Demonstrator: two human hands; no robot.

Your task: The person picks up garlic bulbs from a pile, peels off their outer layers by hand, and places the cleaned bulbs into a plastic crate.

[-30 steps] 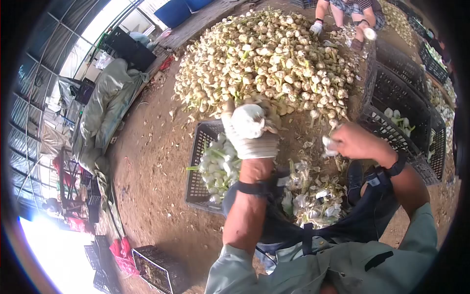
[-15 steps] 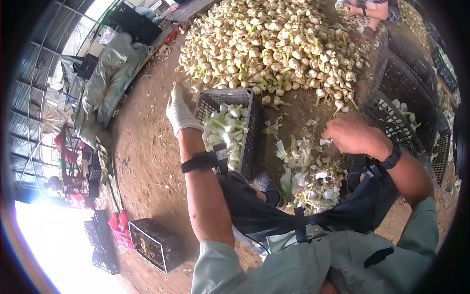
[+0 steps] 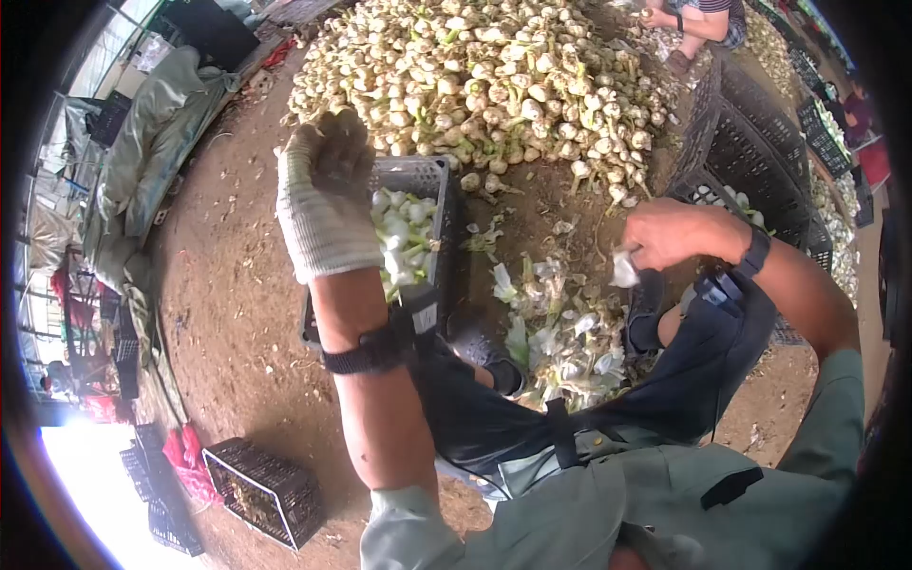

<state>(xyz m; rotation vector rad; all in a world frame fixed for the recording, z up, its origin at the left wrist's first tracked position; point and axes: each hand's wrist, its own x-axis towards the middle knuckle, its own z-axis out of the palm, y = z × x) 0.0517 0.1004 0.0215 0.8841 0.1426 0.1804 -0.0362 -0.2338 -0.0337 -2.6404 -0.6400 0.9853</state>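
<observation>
My left hand (image 3: 328, 199), in a white knitted glove with darkened fingers, is raised beside and partly over a black crate (image 3: 442, 204). Its fingers are apart and slightly curled, with nothing visible in them. Inside the crate lie peeled white garlic bulbs (image 3: 404, 233) with green stems. My bare right hand (image 3: 679, 236) is closed above the ground by my knee. A blurred white piece of garlic skin (image 3: 623, 270) sticks out below its fingers. Beneath and to the left spreads a heap of garlic peelings (image 3: 570, 347), between my shoes.
A large pile of unpeeled garlic (image 3: 494, 81) lies ahead. Black crates (image 3: 741, 142) stand on the right, some with garlic. Another person (image 3: 698, 24) sits at the top right. A crate on its side (image 3: 266, 494) lies at the lower left; a grey tarp (image 3: 157, 142) lies behind.
My left hand has moved left and turned, so its fingers now show. My right hand stays closed; the white piece under it shows larger. The view has shifted to the right.
</observation>
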